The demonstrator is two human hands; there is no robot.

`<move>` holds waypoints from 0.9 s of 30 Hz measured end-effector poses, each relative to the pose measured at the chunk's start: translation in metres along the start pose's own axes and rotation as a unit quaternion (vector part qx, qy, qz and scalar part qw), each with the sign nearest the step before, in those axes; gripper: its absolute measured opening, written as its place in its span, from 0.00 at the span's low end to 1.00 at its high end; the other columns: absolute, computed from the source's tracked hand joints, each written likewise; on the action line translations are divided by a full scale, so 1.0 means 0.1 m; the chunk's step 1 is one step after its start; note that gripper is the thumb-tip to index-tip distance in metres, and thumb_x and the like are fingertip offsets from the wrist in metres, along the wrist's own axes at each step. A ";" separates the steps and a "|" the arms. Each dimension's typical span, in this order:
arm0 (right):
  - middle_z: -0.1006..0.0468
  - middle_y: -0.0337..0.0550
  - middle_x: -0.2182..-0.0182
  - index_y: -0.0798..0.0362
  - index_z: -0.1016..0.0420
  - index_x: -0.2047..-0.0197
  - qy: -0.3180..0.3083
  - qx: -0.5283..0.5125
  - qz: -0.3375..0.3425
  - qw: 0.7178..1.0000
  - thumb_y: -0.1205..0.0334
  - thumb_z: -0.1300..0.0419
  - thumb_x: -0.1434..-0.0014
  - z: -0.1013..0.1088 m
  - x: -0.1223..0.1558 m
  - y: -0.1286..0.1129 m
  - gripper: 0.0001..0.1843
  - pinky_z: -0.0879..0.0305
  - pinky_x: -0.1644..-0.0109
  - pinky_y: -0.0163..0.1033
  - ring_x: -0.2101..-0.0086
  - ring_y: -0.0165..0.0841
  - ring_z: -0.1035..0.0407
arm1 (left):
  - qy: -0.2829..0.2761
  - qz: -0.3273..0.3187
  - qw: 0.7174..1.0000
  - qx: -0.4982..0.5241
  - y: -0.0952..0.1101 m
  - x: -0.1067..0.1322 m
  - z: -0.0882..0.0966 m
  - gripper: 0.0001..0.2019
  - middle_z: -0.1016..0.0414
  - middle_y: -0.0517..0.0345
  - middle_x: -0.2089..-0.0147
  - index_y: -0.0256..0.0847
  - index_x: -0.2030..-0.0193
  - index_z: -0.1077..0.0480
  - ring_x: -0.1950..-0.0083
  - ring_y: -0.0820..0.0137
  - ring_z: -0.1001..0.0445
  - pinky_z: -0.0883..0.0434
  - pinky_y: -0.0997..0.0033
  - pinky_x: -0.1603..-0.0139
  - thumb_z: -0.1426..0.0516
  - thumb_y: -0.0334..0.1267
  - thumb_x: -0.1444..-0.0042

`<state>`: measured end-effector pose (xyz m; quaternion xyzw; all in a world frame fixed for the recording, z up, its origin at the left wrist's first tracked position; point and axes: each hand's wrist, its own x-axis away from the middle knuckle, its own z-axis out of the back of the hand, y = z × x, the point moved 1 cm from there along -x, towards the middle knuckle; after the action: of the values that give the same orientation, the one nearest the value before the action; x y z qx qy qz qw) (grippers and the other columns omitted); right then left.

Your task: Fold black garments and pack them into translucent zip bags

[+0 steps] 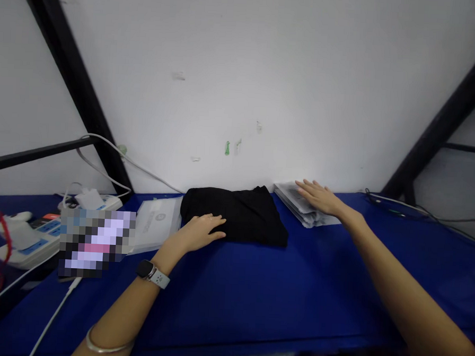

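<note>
A folded black cloth [245, 215] lies on the blue worktop [279, 302], near the middle and close to the white wall [228, 50]. The left hand [200, 232] is open and rests on the cloth's left part, hiding a bit of it. The right hand [320, 197] is open too, fingers out flat, over a stack of clear bags [298, 202]; I cannot tell if it touches them. The stack sits just beside the cloth, on the right. On the left is a flat bag with gray print [153, 224]. Farther left are a blurred-out thing [96, 245], a white power strip [43, 245] with plugs, and a red cord [8, 235]. A white cord [53, 317] runs to the blurred-out thing. Dark cords [403, 205] lie far right, by a black post [431, 129].
</note>
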<state>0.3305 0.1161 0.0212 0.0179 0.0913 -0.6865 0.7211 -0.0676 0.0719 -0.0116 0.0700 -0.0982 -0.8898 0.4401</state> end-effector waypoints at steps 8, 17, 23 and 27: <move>0.45 0.48 0.34 0.51 0.45 0.32 -0.083 -0.022 0.044 0.995 0.46 0.55 0.37 -0.17 -0.15 0.26 0.34 0.55 0.33 0.56 0.35 0.47 0.53 | -0.048 -0.027 0.997 0.050 0.12 0.10 0.18 0.20 0.29 0.58 0.40 0.53 0.41 0.33 0.39 0.58 0.34 0.41 0.49 0.38 0.47 0.49 0.39; 0.24 0.51 0.49 0.51 0.31 0.42 0.053 -0.059 0.163 0.984 0.61 0.48 0.40 0.06 -0.29 -0.47 0.23 0.34 0.47 0.49 0.51 0.43 0.29 | 0.217 0.162 0.961 0.046 -0.54 -0.25 0.40 0.14 0.22 0.53 0.50 0.44 0.56 0.23 0.48 0.61 0.27 0.33 0.60 0.45 0.48 0.34 0.43; 0.24 0.52 0.51 0.52 0.29 0.46 0.021 0.037 0.105 0.994 0.69 0.41 0.46 -0.28 -0.58 -0.99 0.22 0.33 0.53 0.42 0.54 0.40 0.27 | 0.176 0.317 0.930 -0.057 -0.74 -0.47 0.32 0.11 0.23 0.48 0.51 0.46 0.57 0.25 0.47 0.55 0.28 0.34 0.56 0.50 0.43 0.37 0.48; 0.21 0.53 0.58 0.54 0.26 0.54 0.051 0.040 0.050 0.997 0.70 0.45 0.43 -0.39 -0.65 -1.03 0.14 0.33 0.61 0.40 0.60 0.40 0.26 | 0.159 0.332 0.928 -0.048 -0.77 -0.51 0.31 0.08 0.22 0.48 0.55 0.43 0.64 0.25 0.51 0.56 0.26 0.36 0.56 0.52 0.45 0.33 0.49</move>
<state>0.2216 0.1808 0.0028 0.0859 0.0992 -0.6508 0.7478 -0.1023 0.1617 0.0022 0.1523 -0.0020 -0.6734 0.7234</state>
